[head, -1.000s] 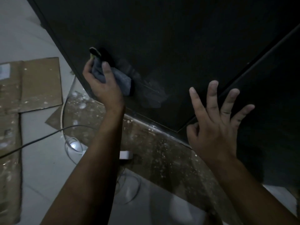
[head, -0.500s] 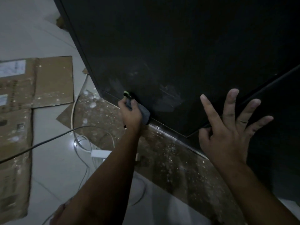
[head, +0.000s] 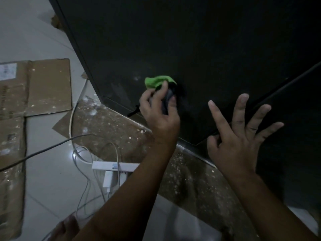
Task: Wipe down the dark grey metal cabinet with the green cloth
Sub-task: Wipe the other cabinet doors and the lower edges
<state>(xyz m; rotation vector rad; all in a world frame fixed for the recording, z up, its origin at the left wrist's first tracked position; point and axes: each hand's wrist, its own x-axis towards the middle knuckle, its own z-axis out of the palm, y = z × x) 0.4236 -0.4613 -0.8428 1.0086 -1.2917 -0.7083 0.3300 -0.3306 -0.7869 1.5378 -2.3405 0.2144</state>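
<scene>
The dark grey metal cabinet (head: pixel 191 42) fills the upper right of the head view, its side panel smudged near the lower edge. My left hand (head: pixel 159 110) grips the bunched green cloth (head: pixel 157 82) and holds it against that panel just above the bottom corner; a grey part of the cloth shows between my fingers. To the right, my right hand (head: pixel 241 136) is spread with straight fingers over the cabinet's corner edge, holding nothing.
Flattened cardboard (head: pixel 34 91) spotted with white lies on the pale tiled floor at left and under the cabinet. A white power strip (head: pixel 114 166) with white cables and a dark cable (head: pixel 43 151) lies beneath my left forearm. A bare foot (head: pixel 66 228) shows at the bottom.
My left hand has swept the cloth from the panel's left edge down and then rightward toward the corner. The view has shifted. My right hand stays spread near the corner.
</scene>
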